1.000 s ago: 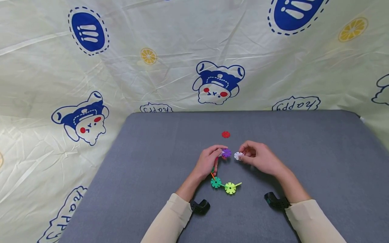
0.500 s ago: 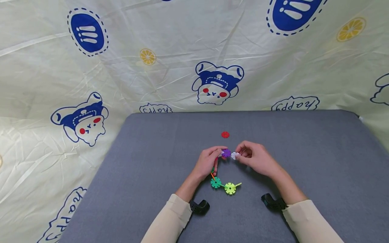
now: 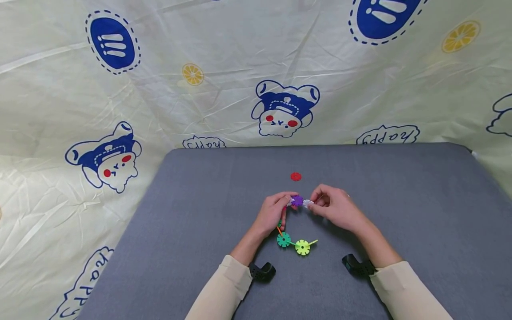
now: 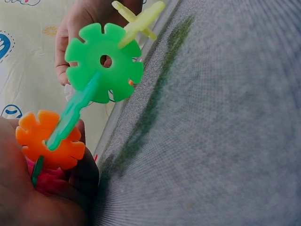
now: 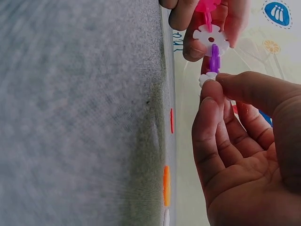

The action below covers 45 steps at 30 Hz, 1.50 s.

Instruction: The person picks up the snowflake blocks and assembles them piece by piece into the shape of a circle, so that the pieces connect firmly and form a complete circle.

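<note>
My left hand [image 3: 271, 213] grips a chain of notched plastic snowflake discs near its far end. A purple disc [image 3: 297, 201] sticks out past its fingertips, slotted into a white disc [image 5: 221, 45] with a pink disc [image 5: 205, 5] behind it. Between thumb and fingers, my right hand [image 3: 337, 209] pinches another white disc [image 5: 207, 78], its edge right at the purple disc's edge. Below the left palm the chain runs on through an orange disc [image 4: 30, 143] and a green disc [image 4: 84, 52] to yellow-green discs [image 3: 299, 250] near the table. The left fingers partly hide the chain's middle.
A loose red disc [image 3: 295, 177] lies on the grey cloth-covered table [image 3: 208, 200] beyond the hands. In the right wrist view, an orange disc [image 5: 166, 186] lies edge-on on the table, with a white piece [image 5: 166, 219] by it. A printed sheet [image 3: 224, 106] hangs behind the table.
My right hand has moved left, bringing its white disc from a small gap away up against the purple disc. The left hand and the chain have stayed nearly still.
</note>
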Each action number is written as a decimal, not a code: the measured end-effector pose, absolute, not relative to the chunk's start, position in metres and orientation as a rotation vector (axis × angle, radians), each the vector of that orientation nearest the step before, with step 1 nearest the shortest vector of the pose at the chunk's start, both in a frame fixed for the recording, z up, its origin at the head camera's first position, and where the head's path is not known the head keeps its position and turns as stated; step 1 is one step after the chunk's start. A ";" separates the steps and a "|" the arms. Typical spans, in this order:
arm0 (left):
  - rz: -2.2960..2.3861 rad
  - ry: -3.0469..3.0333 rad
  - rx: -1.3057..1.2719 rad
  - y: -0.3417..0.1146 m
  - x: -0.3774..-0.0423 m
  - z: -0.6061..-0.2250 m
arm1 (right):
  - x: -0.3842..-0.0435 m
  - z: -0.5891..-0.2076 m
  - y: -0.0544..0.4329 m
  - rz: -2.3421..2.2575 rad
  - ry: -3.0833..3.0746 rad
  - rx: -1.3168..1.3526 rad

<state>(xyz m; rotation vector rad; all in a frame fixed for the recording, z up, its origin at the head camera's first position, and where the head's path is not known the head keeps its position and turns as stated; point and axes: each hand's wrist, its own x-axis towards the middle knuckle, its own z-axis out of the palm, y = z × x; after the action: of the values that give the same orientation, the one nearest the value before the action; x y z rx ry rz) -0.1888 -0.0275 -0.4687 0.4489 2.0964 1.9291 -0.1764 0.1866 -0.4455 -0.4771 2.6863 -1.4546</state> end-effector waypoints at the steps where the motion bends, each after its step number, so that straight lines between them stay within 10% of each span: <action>1: 1.934 2.099 0.446 -0.027 -0.190 -0.473 | -0.176 -0.446 0.186 -1.452 2.685 -0.475; 45: 1.986 1.967 0.398 -0.032 -0.189 -0.473 | -0.176 -0.449 0.174 -1.455 2.806 -0.505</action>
<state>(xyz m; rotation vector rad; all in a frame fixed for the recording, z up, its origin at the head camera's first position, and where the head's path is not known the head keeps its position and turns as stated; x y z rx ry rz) -0.1894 -0.0315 -0.4725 0.3984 1.9668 1.9857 -0.1758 0.1744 -0.4492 -0.5053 2.8055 -1.4552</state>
